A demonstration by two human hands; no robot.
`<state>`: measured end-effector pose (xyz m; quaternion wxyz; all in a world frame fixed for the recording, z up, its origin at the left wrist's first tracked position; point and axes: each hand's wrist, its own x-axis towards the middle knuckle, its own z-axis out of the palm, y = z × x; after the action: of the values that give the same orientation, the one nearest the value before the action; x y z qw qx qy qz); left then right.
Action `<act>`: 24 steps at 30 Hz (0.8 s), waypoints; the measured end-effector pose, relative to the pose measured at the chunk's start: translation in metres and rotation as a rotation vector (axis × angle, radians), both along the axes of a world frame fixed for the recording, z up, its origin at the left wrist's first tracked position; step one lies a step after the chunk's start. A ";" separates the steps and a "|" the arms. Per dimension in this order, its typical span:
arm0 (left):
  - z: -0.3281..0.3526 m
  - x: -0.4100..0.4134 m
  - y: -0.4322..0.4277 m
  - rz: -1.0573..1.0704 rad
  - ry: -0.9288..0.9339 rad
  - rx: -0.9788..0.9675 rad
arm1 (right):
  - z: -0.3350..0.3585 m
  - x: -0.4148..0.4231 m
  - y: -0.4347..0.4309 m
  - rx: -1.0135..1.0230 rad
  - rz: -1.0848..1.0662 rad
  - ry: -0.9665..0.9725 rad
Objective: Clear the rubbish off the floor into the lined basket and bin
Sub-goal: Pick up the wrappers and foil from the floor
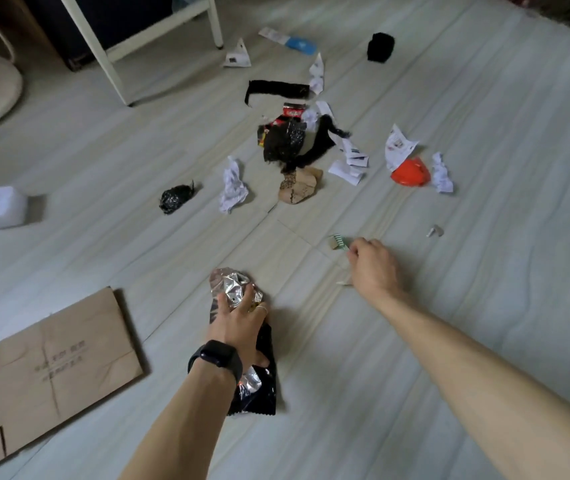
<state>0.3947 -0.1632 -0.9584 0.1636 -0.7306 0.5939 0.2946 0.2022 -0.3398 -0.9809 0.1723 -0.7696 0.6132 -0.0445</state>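
Left hand (238,323): fingers closed round a crumpled foil wrapper (231,289), down at the floor (484,306).
Right hand (373,268): fingertips curled, pinching the edge of a green-striped scrap (338,242).
Basket and bin: not in view.
Doing it well: get a full pinch on the thin scrap before lifting, 1 piece per hand.

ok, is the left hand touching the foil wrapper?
Touching. The head view shows the left hand with its fingers curled over the crumpled foil wrapper, with no gap between them.
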 end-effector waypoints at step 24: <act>-0.001 0.001 -0.013 0.115 0.086 0.042 | 0.024 0.064 -0.082 0.036 0.292 -0.261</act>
<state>0.3952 -0.1757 -0.9593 0.1363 -0.7464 0.5512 0.3470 0.2663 -0.4220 -0.9571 0.2688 -0.8349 0.4681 -0.1072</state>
